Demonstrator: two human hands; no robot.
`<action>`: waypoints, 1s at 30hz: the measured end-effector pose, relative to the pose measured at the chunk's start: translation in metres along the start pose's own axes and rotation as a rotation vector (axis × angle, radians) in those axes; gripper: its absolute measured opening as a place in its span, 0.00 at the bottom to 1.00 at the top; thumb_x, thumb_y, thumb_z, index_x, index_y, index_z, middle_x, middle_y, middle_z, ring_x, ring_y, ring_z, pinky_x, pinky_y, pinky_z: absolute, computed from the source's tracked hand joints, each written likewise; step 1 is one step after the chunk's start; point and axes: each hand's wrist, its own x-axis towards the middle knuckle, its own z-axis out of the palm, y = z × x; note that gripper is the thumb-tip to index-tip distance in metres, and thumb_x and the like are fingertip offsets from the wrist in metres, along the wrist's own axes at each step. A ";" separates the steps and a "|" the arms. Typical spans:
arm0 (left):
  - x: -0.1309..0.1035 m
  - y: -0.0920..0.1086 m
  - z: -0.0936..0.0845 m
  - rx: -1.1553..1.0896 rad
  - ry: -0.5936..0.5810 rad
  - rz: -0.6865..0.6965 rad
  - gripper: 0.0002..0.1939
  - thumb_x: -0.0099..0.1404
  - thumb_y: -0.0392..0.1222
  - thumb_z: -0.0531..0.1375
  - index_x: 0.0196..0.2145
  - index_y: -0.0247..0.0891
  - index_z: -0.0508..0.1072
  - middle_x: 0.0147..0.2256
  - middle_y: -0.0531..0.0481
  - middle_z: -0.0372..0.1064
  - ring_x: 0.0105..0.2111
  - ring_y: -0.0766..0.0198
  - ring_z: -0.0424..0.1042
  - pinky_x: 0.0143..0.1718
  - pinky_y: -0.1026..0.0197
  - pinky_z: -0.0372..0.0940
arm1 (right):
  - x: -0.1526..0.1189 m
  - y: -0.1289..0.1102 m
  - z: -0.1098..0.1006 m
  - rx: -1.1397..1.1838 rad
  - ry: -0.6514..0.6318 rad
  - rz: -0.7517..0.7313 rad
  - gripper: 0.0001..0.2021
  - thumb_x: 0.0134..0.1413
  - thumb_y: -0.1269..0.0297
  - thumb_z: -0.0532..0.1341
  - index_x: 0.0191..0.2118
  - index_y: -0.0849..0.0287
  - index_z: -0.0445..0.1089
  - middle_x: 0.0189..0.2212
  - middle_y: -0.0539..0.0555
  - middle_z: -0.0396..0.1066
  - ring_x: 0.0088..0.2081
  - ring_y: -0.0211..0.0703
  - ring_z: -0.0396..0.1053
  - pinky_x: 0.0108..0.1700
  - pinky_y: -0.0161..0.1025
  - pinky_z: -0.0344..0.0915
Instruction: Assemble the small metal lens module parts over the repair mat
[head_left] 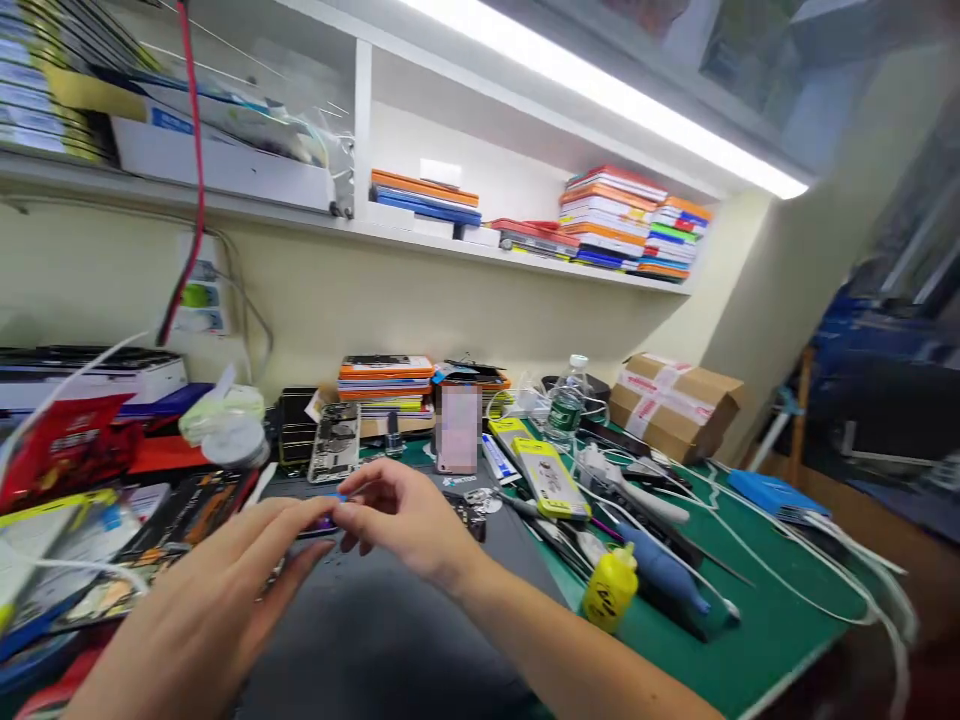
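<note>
Over the dark grey work mat (345, 640), my left hand (217, 570) reaches in from the lower left, fingers closed in a pinch. Between its thumb and fingers shows a small dark piece with a bluish-purple sheen (324, 526), mostly covered, so its kind is unclear. My right hand (412, 520) meets it from the right. Its fingers are curled, and thumb and fingertips touch near the left fingertips; what they grip is hidden. Behind the hands stand an opened phone housing (335, 443) and a phone (458, 428) with a blurred-out screen.
On the right of the green mat (772, 560) lie a yellow bottle (611, 588), a blue-handled tool (660, 568), yellow-edged packs (551, 478) and white cables. A water bottle (568, 400) and cardboard box (671, 405) stand behind. Phone parts (187, 520) crowd the left. A shelf (517, 250) hangs above.
</note>
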 end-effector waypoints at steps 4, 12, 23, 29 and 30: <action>-0.001 0.006 -0.007 -0.027 -0.056 -0.036 0.19 0.80 0.57 0.51 0.52 0.45 0.74 0.43 0.52 0.82 0.40 0.63 0.83 0.42 0.66 0.73 | -0.003 0.001 0.009 0.128 -0.013 -0.021 0.26 0.44 0.45 0.79 0.35 0.58 0.70 0.27 0.44 0.69 0.28 0.34 0.65 0.34 0.33 0.62; 0.002 0.018 -0.022 -0.318 -0.110 -0.070 0.12 0.77 0.32 0.58 0.54 0.42 0.75 0.40 0.51 0.78 0.38 0.67 0.77 0.43 0.67 0.70 | -0.034 0.009 0.017 0.104 0.073 -0.045 0.13 0.62 0.54 0.71 0.42 0.57 0.72 0.30 0.45 0.72 0.31 0.34 0.70 0.35 0.31 0.66; 0.007 0.024 -0.031 -0.330 -0.012 -0.141 0.09 0.73 0.34 0.64 0.50 0.35 0.79 0.34 0.50 0.79 0.34 0.68 0.75 0.39 0.69 0.71 | -0.044 0.017 0.015 -0.390 0.191 -0.545 0.14 0.64 0.75 0.64 0.47 0.45 0.74 0.39 0.44 0.77 0.40 0.33 0.77 0.46 0.25 0.74; 0.006 0.025 -0.034 -0.384 -0.015 -0.125 0.08 0.72 0.32 0.65 0.48 0.31 0.80 0.34 0.50 0.78 0.31 0.70 0.71 0.35 0.69 0.67 | -0.049 0.016 0.015 -0.381 0.146 -0.592 0.16 0.62 0.78 0.62 0.46 0.46 0.73 0.39 0.45 0.76 0.42 0.35 0.76 0.47 0.26 0.74; 0.006 0.025 -0.034 -0.382 -0.015 -0.120 0.08 0.72 0.32 0.65 0.48 0.31 0.80 0.34 0.49 0.79 0.31 0.70 0.71 0.35 0.68 0.68 | -0.050 0.016 0.017 -0.377 0.155 -0.596 0.16 0.62 0.78 0.62 0.46 0.46 0.73 0.38 0.46 0.76 0.42 0.36 0.76 0.46 0.26 0.74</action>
